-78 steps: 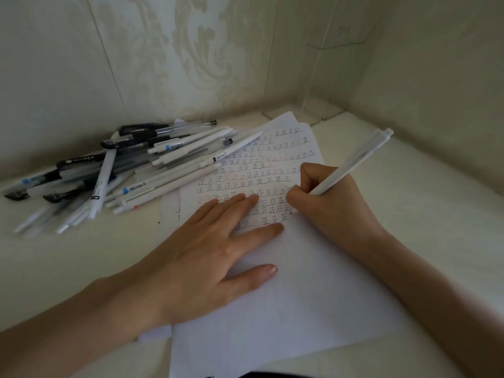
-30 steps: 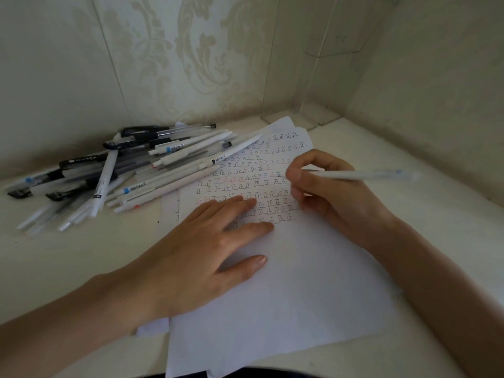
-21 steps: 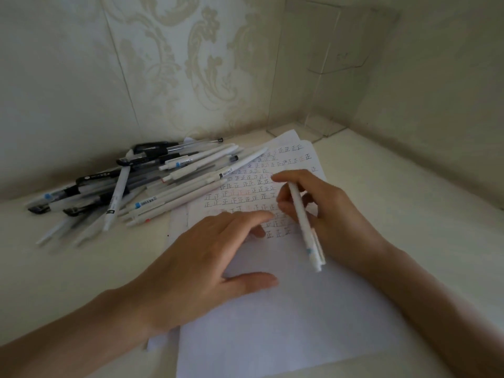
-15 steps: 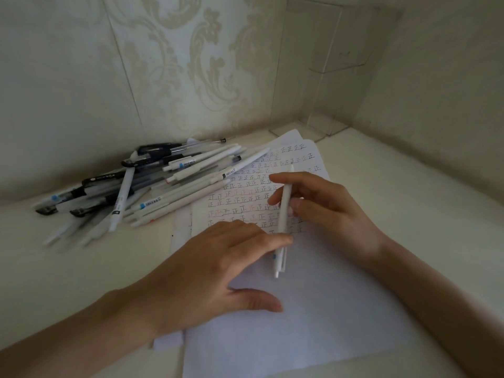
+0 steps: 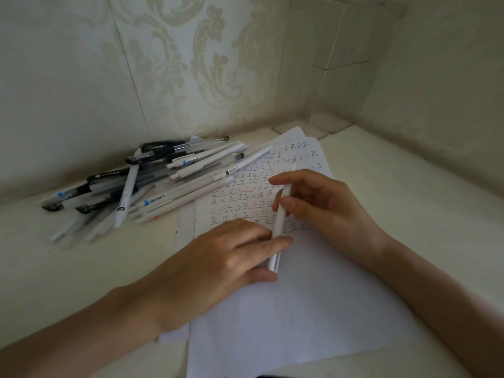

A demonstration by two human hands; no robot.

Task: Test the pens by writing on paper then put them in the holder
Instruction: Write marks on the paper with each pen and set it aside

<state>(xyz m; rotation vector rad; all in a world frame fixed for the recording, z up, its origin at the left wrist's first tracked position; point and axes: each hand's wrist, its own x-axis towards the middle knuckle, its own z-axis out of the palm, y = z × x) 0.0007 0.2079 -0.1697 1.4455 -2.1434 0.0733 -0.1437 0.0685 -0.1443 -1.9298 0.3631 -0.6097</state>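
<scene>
Pen (image 5: 278, 224): white, above paper (image 5: 313, 309), tip pointing away. Right hand (image 5: 327, 211) pinches mid-barrel; left hand (image 5: 218, 263) pinches rear end, index over, thumb under. Likely light, rigid, smooth: grip barrel centre. Clear holder (image 5: 341, 91) in corner, well apart.

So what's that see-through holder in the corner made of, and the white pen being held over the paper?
The holder looks like clear acrylic or a similar hard plastic: the wallpaper shows through it and its edges are straight and crisp, though glass can't be ruled out. The white pen looks like matte plastic, with an even, dull barrel and no glare.
</scene>
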